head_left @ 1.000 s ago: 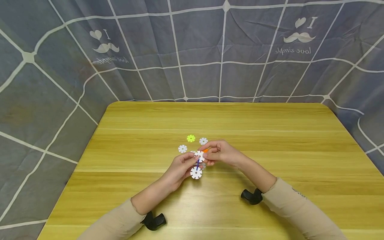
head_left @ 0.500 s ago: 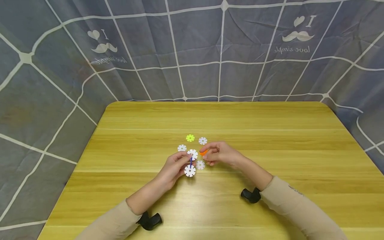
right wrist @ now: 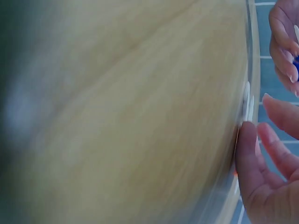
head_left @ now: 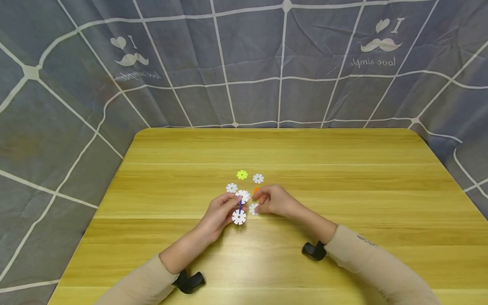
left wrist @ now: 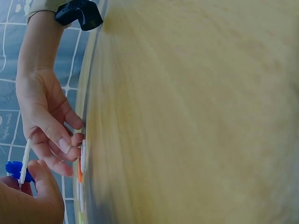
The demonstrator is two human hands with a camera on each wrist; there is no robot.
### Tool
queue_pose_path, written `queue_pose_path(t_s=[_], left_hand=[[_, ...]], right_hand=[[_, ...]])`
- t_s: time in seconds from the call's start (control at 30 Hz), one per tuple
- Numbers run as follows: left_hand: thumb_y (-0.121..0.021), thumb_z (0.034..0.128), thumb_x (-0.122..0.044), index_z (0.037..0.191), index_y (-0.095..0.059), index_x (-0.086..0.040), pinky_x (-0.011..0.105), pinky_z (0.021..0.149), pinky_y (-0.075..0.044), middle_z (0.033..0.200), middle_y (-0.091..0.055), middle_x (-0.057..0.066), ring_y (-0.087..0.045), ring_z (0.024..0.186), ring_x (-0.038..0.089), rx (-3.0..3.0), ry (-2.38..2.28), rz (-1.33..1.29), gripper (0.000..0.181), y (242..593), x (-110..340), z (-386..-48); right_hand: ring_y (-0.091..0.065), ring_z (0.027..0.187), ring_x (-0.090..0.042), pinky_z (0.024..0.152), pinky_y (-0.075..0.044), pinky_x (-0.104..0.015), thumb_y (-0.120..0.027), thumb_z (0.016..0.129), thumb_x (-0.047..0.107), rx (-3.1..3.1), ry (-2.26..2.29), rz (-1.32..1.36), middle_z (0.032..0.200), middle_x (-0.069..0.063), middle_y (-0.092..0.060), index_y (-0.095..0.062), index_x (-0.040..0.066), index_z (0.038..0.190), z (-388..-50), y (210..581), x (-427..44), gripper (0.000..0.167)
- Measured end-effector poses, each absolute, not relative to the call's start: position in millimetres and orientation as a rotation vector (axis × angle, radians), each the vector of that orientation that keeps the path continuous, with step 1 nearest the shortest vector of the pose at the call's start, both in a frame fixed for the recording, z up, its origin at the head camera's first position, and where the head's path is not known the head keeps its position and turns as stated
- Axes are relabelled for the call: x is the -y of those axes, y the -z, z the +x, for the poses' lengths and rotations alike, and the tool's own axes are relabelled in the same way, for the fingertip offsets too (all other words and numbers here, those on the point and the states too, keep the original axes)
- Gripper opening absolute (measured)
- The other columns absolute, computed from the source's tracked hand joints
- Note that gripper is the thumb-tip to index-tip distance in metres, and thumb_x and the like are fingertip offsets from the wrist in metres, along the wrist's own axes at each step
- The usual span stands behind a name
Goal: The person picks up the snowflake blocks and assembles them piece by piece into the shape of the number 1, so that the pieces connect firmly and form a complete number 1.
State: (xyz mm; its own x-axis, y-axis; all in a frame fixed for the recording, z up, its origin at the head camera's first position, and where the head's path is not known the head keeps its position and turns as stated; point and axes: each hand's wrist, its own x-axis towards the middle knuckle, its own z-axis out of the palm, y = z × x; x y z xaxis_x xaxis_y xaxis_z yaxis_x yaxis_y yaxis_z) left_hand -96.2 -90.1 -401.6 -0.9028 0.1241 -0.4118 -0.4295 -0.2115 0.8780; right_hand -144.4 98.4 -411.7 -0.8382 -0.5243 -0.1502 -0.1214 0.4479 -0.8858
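My left hand (head_left: 219, 212) pinches a joined piece above the table: an upper white notched disc (head_left: 242, 196) and a lower white notched disc (head_left: 239, 217), linked by a blue disc (head_left: 240, 206) seen edge-on. In the left wrist view the blue disc (left wrist: 14, 170) shows beside the fingers. My right hand (head_left: 277, 201) is low over the table, fingers slightly bent and apart. Its thumb is at the edge of a loose white disc (head_left: 253, 209); whether it touches cannot be told. An orange disc (head_left: 256, 191) lies partly hidden behind its fingers.
Beyond the hands, a yellow-green disc (head_left: 242, 174) and two white discs, one to the right (head_left: 258, 178) and one to the left (head_left: 231, 187), lie flat on the wooden table (head_left: 343, 169). A grey checked curtain (head_left: 251, 63) hangs behind. Black wrist devices sit below both forearms.
My left hand has moved left with the joined piece, away from the right hand. The right hand has let go of the orange disc and shifted down toward the loose white disc.
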Motion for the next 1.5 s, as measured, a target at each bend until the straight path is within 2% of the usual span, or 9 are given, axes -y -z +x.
queue_pose_path(t_s=[0.3, 0.7, 0.97, 1.07, 1.2, 1.5], left_hand=[[-0.053, 0.0943, -0.008, 0.088, -0.057, -0.006, 0.019, 0.06, -0.051, 0.08, -0.065, 0.003, -0.064, 0.075, 0.011, -1.695, -2.189, -0.366, 0.008, 401.6, 89.5, -95.1], [-0.054, 0.0938, -0.01, 0.088, -0.057, -0.005, 0.018, 0.058, -0.05, 0.078, -0.066, 0.002, -0.064, 0.073, 0.01, -1.698, -2.19, -0.359, 0.009, 400.7, 87.9, -94.4], [-0.054, 0.0935, -0.008, 0.09, -0.057, -0.003, 0.018, 0.062, -0.053, 0.083, -0.065, 0.003, -0.065, 0.075, 0.012, -1.665, -2.189, -0.338, 0.007, 397.2, 86.6, -93.5], [-0.054, 0.0938, -0.009, 0.091, -0.058, -0.003, 0.018, 0.063, -0.053, 0.084, -0.065, 0.003, -0.065, 0.076, 0.012, -1.662, -2.186, -0.331, 0.007, 395.8, 85.7, -93.4], [-0.053, 0.0941, -0.008, 0.091, -0.057, -0.004, 0.019, 0.063, -0.053, 0.084, -0.065, 0.003, -0.065, 0.075, 0.011, -1.646, -2.187, -0.339, 0.007, 395.1, 85.2, -93.4], [-0.053, 0.0942, -0.009, 0.09, -0.057, -0.005, 0.02, 0.064, -0.054, 0.083, -0.066, 0.002, -0.065, 0.075, 0.01, -1.608, -2.18, -0.299, 0.007, 395.0, 83.0, -92.6]], right_hand=[[-0.043, 0.06, -0.011, 0.054, -0.038, -0.022, -0.083, 0.068, 0.015, -2.512, 1.066, -0.667, 0.067, 0.001, -0.05, -0.065, 0.006, 0.087, -142.3, 408.4, -87.8, 0.028], [-0.045, 0.061, -0.011, 0.057, -0.039, -0.023, -0.085, 0.065, 0.014, -2.542, 0.957, -0.7, 0.067, 0.001, -0.05, -0.06, 0.009, 0.08, -140.1, 406.7, -86.6, 0.029], [-0.045, 0.054, -0.01, 0.05, -0.039, -0.021, -0.077, 0.073, 0.0, -2.37, 1.152, -0.574, 0.062, -0.001, -0.052, -0.062, 0.003, 0.081, -143.3, 407.5, -93.2, 0.017], [-0.047, 0.053, -0.011, 0.049, -0.044, -0.022, -0.073, 0.075, -0.003, -2.272, 1.243, -0.477, 0.063, -0.003, -0.053, -0.064, -0.001, 0.084, -145.7, 408.6, -95.9, 0.013], [-0.052, 0.057, -0.013, 0.052, -0.051, -0.024, -0.069, 0.08, -0.005, -2.154, 1.35, -0.366, 0.068, -0.005, -0.055, -0.064, -0.005, 0.088, -149.9, 408.7, -100.4, 0.009], [-0.055, 0.068, -0.015, 0.062, -0.054, -0.026, -0.061, 0.087, 0.0, -2.025, 1.527, -0.329, 0.08, -0.006, -0.057, -0.06, -0.008, 0.099, -162.5, 394.4, -114.7, 0.014]])
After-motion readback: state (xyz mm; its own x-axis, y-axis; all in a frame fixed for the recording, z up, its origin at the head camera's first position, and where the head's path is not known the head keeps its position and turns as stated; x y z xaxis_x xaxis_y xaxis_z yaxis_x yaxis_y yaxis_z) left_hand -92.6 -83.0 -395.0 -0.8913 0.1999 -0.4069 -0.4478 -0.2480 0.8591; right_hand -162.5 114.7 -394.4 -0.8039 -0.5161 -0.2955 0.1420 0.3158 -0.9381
